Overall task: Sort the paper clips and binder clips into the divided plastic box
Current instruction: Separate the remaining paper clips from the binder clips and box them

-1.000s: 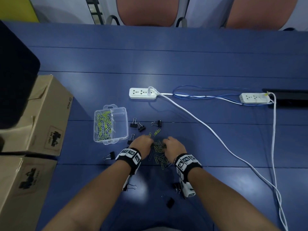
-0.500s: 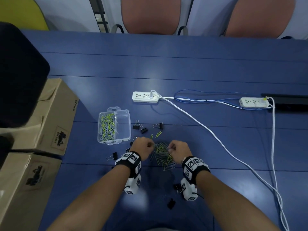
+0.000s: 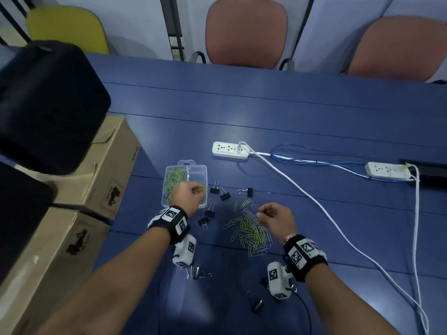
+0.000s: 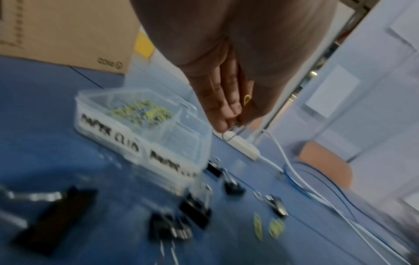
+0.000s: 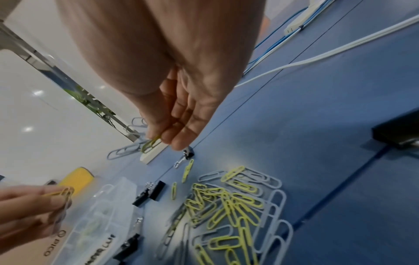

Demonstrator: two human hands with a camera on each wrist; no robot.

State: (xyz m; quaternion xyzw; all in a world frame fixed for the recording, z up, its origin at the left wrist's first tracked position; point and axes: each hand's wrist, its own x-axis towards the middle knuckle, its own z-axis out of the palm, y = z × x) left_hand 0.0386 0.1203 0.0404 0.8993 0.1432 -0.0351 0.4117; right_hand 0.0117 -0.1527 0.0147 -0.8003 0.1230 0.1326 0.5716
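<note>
While the left hand (image 3: 187,195) hangs over the divided plastic box (image 3: 203,170) at middle left of the head view, its fingertips pinch a few paper clips, yellow and grey, and the right hand (image 3: 274,217) sits just right of centre pinching its own small bunch of clips over the loose pile of paper clips (image 3: 251,234). Room-wise, the blue table (image 3: 290,112) has lots of bare surface toward the top of the frame and along the bottom middle, but the left edge is crowded by cardboard boxes (image 3: 101,180) with a black case (image 3: 48,105) on top, and a white cable (image 3: 338,223) cuts diagonally down the right side from a power strip (image 3: 229,151). The box is clear, thin-walled plastic with rounded corners; its left compartment holds yellow and grey clips, the right one looks nearly bare. Black binder clips (image 3: 223,193) with wire handles are scattered between box and pile, with a few more lower down near the wrists. The left wrist view shows handwritten black lettering on the box's side wall (image 4: 108,132), which the head view doesn't catch, though it's pretty blurred. The right wrist view gives the clearest look at the pile (image 5: 231,211): smooth coated wire loops, yellow ones tangled over bigger grey ones.
</note>
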